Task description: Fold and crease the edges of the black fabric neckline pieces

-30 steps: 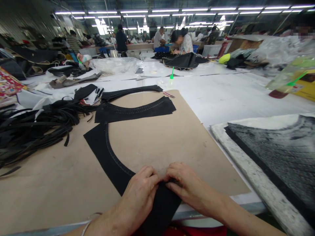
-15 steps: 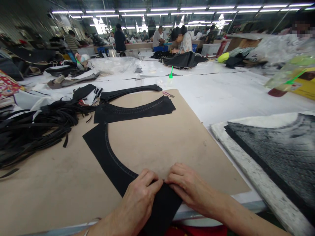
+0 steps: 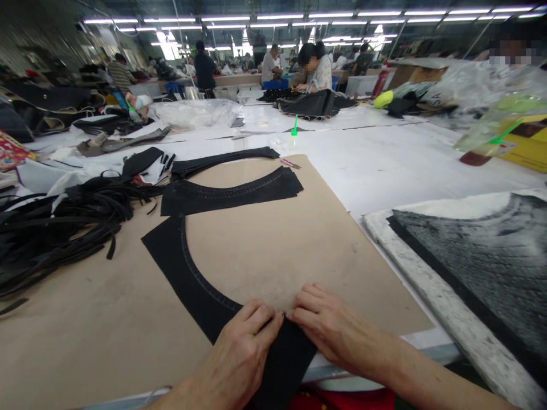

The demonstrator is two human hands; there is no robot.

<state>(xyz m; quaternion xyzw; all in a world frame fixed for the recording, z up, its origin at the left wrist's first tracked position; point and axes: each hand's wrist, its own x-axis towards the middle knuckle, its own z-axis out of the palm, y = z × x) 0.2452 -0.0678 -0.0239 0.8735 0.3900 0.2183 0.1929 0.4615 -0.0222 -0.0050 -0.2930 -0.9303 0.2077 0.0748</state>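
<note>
A curved black piece (image 3: 190, 285), leather or fabric, lies on the brown board with faint marks along its inner edge. Its near end hangs over the table's front edge. My left hand (image 3: 248, 347) is closed on the inner edge, thumb and fingers pressed together. Close beside it, my right hand (image 3: 327, 322) pinches the same edge, its fingertips almost meeting the left ones. The hands hide the stretch of edge under them. Beyond lie a stack of similar black curved pieces (image 3: 233, 196) and a narrower black stack (image 3: 222, 160).
Black strips (image 3: 64, 228) are heaped at the left. Small pink-handled snips (image 3: 290, 163) and a green-tipped bottle (image 3: 294, 134) stand out past the stacks. At the right is a white slab (image 3: 384, 228) bearing a grey-black textured piece (image 3: 478, 256). Co-workers sit and stand farther back.
The view has shifted slightly. My left fingers have flattened a little along the edge of the black piece; both hands remain at nearly the same place on it.
</note>
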